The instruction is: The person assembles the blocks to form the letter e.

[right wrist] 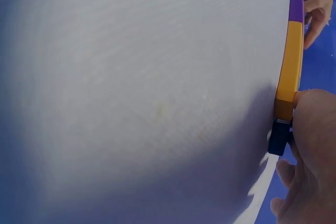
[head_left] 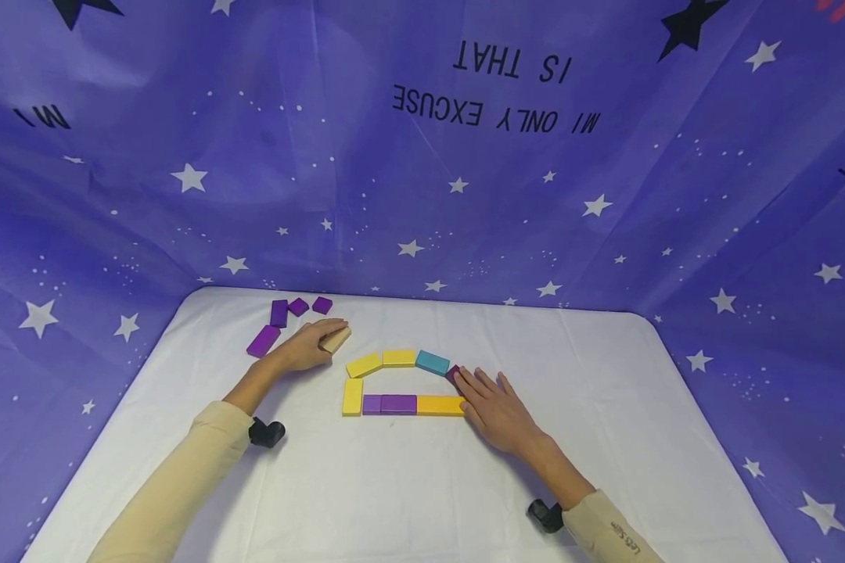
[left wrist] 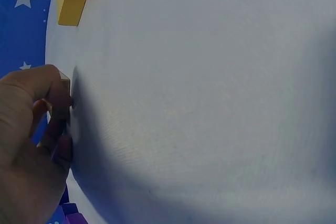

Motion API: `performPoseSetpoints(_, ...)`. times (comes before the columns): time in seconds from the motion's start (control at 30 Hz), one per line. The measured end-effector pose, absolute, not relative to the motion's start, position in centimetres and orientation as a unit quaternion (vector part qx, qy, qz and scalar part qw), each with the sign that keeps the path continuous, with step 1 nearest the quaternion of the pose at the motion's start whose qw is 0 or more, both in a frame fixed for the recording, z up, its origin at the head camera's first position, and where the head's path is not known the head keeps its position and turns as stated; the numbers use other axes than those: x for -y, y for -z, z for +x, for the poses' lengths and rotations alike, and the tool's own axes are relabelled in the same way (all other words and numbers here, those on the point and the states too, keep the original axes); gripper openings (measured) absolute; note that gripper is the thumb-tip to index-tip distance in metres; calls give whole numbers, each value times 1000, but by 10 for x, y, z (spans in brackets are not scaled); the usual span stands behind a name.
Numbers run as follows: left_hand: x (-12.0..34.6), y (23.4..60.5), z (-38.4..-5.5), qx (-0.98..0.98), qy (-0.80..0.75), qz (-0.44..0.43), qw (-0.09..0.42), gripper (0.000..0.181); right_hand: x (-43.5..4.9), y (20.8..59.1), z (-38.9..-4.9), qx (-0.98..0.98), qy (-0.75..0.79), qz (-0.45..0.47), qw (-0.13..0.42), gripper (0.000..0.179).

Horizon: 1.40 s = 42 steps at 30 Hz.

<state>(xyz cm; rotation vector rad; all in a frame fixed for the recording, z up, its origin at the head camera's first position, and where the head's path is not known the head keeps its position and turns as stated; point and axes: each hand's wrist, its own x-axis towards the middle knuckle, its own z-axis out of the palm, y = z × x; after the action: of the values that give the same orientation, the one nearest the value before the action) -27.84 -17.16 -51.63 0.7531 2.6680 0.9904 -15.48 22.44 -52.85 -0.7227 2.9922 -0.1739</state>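
Observation:
In the head view my left hand (head_left: 308, 344) holds a pale wooden-coloured block (head_left: 336, 340) between thumb and fingers. That block is mostly hidden behind the fingers in the left wrist view. My right hand (head_left: 501, 413) lies with fingers extended over the right end of an arch-shaped outline of blocks. Its fingertips are at a dark purple block (head_left: 454, 374), and the thumb is at the end of a long orange block (head_left: 440, 405). The right wrist view shows a dark blue block (right wrist: 279, 138) beside the orange one, under the hand. A teal block (head_left: 433, 363) continues the curve.
Yellow blocks (head_left: 399, 358) form the top and left of the outline, and purple blocks (head_left: 397, 404) lie along its base. Several loose purple blocks (head_left: 278, 313) sit at the table's back left. A starry blue cloth (head_left: 408, 195) hangs behind the white table (head_left: 408, 500).

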Motion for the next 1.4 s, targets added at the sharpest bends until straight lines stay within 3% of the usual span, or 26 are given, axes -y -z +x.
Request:
performPoseSetpoints(0.47,176,518,-261,-906,-366,205,61,69,-225,528,-153,-970,62,-236,21,58)
performPoseSetpoints(1.17,149,508,-181,-879,-437,189,12,71,-224,528,-153,-969,65,-237,20,58)
performPoseSetpoints(1.4,141,509,-153,-876,-439,200,21,69,-225,527,-152,-968,68,-240,19,58)
